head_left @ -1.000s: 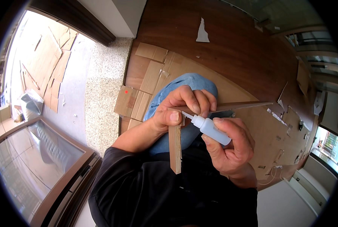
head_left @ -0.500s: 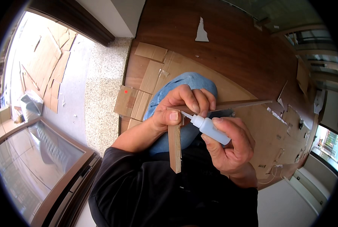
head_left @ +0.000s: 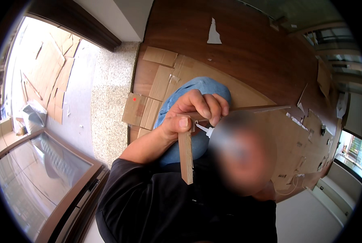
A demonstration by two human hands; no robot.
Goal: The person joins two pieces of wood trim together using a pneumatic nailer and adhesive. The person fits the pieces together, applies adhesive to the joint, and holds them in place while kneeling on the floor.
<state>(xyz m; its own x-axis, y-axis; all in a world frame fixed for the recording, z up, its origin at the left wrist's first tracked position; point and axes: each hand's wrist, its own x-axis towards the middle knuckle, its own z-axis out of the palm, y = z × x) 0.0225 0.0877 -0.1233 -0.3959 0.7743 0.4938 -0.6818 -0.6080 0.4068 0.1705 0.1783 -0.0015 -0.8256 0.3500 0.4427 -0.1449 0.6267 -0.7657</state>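
Note:
My left hand (head_left: 193, 109) is closed around the corner where two wooden trim strips meet, thumb on the near side. One wooden strip (head_left: 186, 160) points down toward my black shirt, its rough cut edge showing; the other wooden strip (head_left: 266, 108) runs off to the right. At the corner sits the thin white tip of a small squeeze glue bottle (head_left: 209, 132). A blur covers my right hand (head_left: 248, 158) and most of the bottle; the bottle stays in that hand's grip. Whether the tip touches the wood I cannot tell.
My jeans-covered knee (head_left: 203, 84) is under the hands. Flattened cardboard (head_left: 225, 83) covers part of the brown wood floor (head_left: 181, 24). A framed glass panel (head_left: 47, 174) stands at lower left, beside a speckled stone sill (head_left: 112, 89). A white scrap (head_left: 214, 33) lies farther off.
The view has shifted slightly. The bottle's tip has dropped a little lower and away from my left fingers. My right hand, clear before, is blurred now; the left keeps its hold.

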